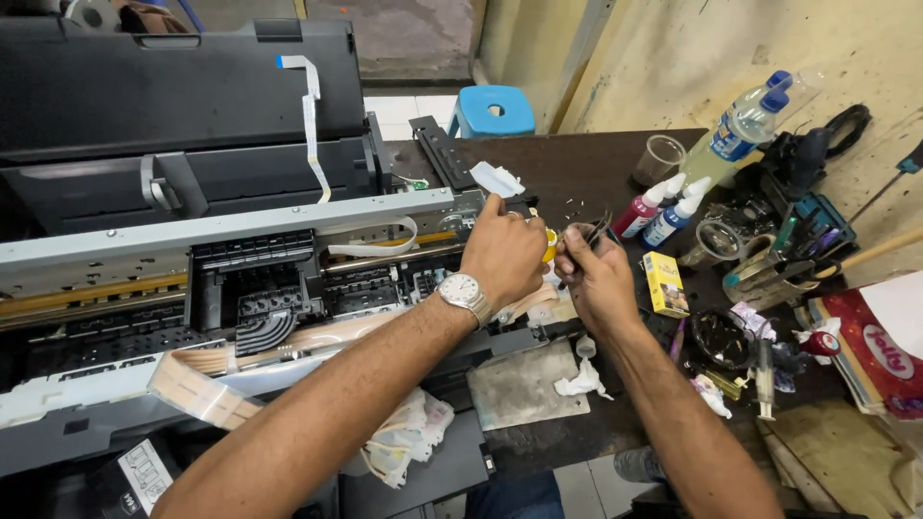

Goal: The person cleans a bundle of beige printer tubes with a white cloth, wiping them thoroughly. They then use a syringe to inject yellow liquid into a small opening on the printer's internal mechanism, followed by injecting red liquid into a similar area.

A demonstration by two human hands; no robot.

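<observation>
An opened printer (240, 259) with its cover off fills the left of the view, showing a metal rail and black carriage parts. My left hand (502, 252), with a silver wristwatch, is closed around a small yellow item (550, 245) at the printer's right end. My right hand (594, 274) sits right beside it and pinches thin dark tweezers (601, 228), their tips up near the yellow item. A white flat ribbon cable (311, 115) hangs over the printer's back.
Ink bottles (661, 209) with white nozzles, a plastic cup (660, 159), a clear bottle (745, 125), a small yellow box (663, 282), syringes and tools crowd the dark workbench at right. Crumpled tissue (583, 380) lies near a grey metal plate (524, 384). A blue stool (492, 109) stands behind.
</observation>
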